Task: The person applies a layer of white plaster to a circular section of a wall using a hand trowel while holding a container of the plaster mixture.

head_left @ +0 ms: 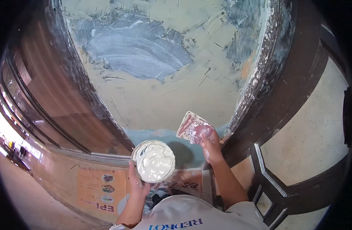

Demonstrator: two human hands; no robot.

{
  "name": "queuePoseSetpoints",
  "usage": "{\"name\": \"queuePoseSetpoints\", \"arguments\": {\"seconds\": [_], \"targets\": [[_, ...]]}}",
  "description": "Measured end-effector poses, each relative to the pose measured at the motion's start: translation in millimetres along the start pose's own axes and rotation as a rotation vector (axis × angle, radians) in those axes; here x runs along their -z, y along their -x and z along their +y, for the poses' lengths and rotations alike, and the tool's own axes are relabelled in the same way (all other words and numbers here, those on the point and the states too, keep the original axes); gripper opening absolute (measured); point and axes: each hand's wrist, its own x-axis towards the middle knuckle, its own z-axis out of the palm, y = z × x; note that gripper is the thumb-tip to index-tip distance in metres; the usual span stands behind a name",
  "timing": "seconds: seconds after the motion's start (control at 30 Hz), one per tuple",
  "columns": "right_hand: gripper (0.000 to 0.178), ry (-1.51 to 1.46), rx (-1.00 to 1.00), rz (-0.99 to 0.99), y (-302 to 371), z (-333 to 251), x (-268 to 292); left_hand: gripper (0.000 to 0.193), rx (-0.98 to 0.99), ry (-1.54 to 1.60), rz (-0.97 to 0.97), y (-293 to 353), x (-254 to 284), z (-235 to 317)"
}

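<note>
My left hand [136, 183] is closed round the side of a round tub of creamy white filler [154, 161], whose surface is swirled. In my right hand [210, 143] I grip a flat reddish putty spreader [191, 127] smeared with white paste; some paste sticks to my fingers too. The spreader is up and to the right of the tub, apart from it. Beyond both hands stands a wall panel [153, 103] of pale greenish-cream, with a large grey patch [137, 53] of bare or skimmed surface higher up.
Dark wooden frames, left [84, 84] and right [252, 92], border the panel, the right one chipped and splashed white. A printed orange banner [87, 188] lies below on the left. Dark trim with pale panels [306, 134] stands at the right. Bright light enters at far left.
</note>
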Motion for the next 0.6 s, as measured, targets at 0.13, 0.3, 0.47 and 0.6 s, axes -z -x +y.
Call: {"name": "queuePoseSetpoints", "arguments": {"seconds": [0.13,0.3,0.47,0.6], "targets": [[0.031,-0.061,0.063,-0.053,6,-9,-10,0.058,0.002,0.055,-0.016,-5,-14,-5],[0.031,-0.053,0.089,-0.072,13,-17,-18,0.059,0.014,0.077,0.0,-6,-22,-5],[0.031,0.059,0.141,-0.096,14,-17,-19,0.06,-0.009,0.058,-0.041,-8,-24,-5],[0.031,0.045,0.149,-0.059,17,-15,-22,0.059,0.001,0.081,-0.042,-9,-27,-3]]}}
